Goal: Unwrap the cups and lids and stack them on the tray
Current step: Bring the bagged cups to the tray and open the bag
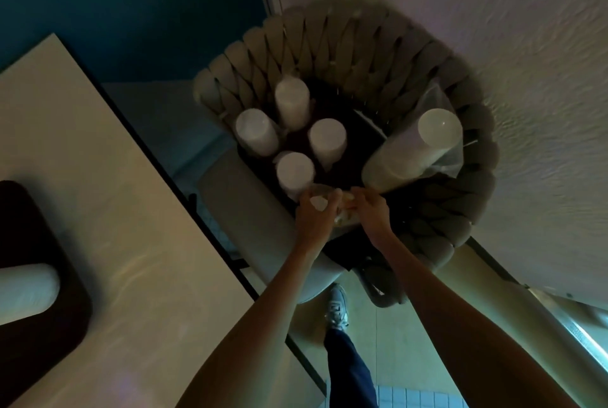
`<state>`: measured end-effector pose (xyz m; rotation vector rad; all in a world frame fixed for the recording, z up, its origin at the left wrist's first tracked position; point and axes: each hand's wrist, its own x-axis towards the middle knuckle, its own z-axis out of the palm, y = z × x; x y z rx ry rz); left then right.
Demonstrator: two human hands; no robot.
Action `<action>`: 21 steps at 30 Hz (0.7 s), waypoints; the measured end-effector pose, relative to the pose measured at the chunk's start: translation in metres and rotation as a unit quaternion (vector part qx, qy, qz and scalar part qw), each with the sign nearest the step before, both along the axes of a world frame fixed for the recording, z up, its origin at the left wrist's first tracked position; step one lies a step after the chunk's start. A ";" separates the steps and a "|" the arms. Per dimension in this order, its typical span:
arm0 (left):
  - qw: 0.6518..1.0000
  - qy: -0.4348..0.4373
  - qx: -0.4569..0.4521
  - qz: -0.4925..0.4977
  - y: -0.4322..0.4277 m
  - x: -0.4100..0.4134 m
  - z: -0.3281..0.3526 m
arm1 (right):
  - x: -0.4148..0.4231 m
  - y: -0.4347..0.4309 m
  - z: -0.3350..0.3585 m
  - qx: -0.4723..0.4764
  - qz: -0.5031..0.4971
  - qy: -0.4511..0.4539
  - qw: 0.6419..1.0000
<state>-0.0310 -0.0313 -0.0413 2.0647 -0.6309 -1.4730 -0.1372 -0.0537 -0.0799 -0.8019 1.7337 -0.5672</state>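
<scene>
The person stands over a woven chair (pixel 329 36) whose seat carries a dark tray (pixel 348 164), and both hands meet at that tray's near edge. The left hand (pixel 312 215) has its fingers (pixel 307 198) curled round a bunch of clear wrap (pixel 342 210) and a small pale piece that is too blurred to identify. The right hand (pixel 371 210) is just beside it, with its fingers also curled and pinching the same crumpled wrap from the other side. The wrap appears to trail from the nearest stack of cups (pixel 294 174), which stands on the tray's near part and touches the left hand's fingertips.

Three more white cup stacks stand farther in on the tray: one at its left edge (pixel 256 133), one toward its far side (pixel 292 101), and one near its middle (pixel 327 141). At the tray's right end, a wider, paler stack (pixel 414 151) leans outward inside a loose clear bag (pixel 441 105), with its top close to the chair's woven back.

Well to the left of the tray is a pale counter (pixel 98 177). It carries a second dark tray (pixel 23 213) with one more white stack (pixel 26 289) on it. Below the chair tray, the person's shoe (pixel 337 307) rests on the floor.
</scene>
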 end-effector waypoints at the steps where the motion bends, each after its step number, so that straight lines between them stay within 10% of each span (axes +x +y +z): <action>1: 1.000 -0.023 0.004 -0.007 0.000 0.004 -0.005 | 0.001 0.000 -0.007 0.020 0.000 0.000 1.000; 8: 0.985 -0.160 -0.003 -0.058 0.000 0.026 -0.025 | 0.000 -0.004 -0.054 0.133 -0.087 -0.025 0.987; 21: 0.989 -0.142 -0.037 -0.037 0.002 0.032 -0.003 | 0.010 -0.009 -0.058 0.261 -0.168 -0.186 0.932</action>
